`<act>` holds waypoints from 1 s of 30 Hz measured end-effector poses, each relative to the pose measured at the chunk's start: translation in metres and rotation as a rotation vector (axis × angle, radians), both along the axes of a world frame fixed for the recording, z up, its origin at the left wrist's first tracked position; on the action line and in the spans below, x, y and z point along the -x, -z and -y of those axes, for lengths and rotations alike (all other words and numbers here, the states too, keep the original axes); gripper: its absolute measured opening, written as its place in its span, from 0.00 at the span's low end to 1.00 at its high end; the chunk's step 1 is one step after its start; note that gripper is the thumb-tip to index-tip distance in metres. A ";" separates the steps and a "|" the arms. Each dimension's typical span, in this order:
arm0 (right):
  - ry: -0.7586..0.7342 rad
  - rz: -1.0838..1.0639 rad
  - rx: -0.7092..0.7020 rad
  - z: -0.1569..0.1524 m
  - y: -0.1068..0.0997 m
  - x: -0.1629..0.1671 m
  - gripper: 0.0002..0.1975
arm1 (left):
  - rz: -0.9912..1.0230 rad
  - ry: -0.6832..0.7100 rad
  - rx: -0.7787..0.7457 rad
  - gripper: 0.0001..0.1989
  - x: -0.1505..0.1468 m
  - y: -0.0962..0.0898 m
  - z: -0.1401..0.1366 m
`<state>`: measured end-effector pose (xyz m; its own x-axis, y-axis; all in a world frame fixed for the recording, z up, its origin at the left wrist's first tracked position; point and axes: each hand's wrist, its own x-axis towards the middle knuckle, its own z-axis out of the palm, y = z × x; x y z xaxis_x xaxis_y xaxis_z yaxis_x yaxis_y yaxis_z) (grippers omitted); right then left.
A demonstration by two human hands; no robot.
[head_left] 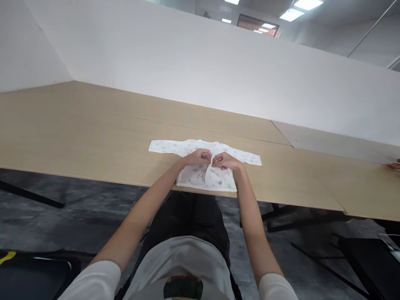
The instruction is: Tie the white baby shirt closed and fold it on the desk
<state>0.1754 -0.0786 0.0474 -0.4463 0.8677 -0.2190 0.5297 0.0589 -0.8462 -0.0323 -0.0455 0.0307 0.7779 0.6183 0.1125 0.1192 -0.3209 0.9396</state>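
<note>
Here, a small white baby shirt (204, 164) with tiny prints lay flat on the wooden table (78, 133), close to the near edge. No words on it could be read. Its sleeves stretched out toward 9 and 3 o'clock, so its long side ran left to right. The left hand (197, 157) and right hand (225, 161) each pinched the shirt's front at the middle. Bare table lay all around it.
</note>
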 end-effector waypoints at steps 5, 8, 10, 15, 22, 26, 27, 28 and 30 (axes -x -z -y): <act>0.247 -0.130 -0.104 -0.004 -0.006 -0.004 0.12 | 0.056 -0.267 -0.099 0.15 0.003 -0.001 -0.010; 0.357 -0.042 -0.207 -0.016 -0.010 0.010 0.11 | 0.011 -0.468 -0.127 0.13 0.001 0.000 -0.026; 0.377 0.125 -0.273 -0.027 -0.010 0.023 0.12 | -0.082 -0.519 -0.125 0.12 -0.004 0.001 -0.038; 0.442 0.559 -0.361 -0.051 0.005 0.050 0.13 | -0.310 -0.537 -0.263 0.09 -0.021 0.012 -0.052; 0.535 0.515 -0.420 -0.051 0.027 0.045 0.10 | -0.418 -0.533 -0.476 0.18 -0.025 0.026 -0.045; 0.549 0.452 -0.419 -0.050 0.026 0.043 0.12 | -0.467 -0.563 -0.504 0.17 -0.026 0.024 -0.042; 0.556 0.458 -0.426 -0.050 0.025 0.044 0.14 | -0.474 -0.582 -0.511 0.17 -0.027 0.024 -0.041; 0.561 0.471 -0.438 -0.050 0.025 0.045 0.15 | -0.477 -0.603 -0.517 0.16 -0.027 0.024 -0.041; 0.564 0.504 -0.465 -0.049 0.026 0.047 0.17 | -0.471 -0.640 -0.520 0.15 -0.028 0.026 -0.041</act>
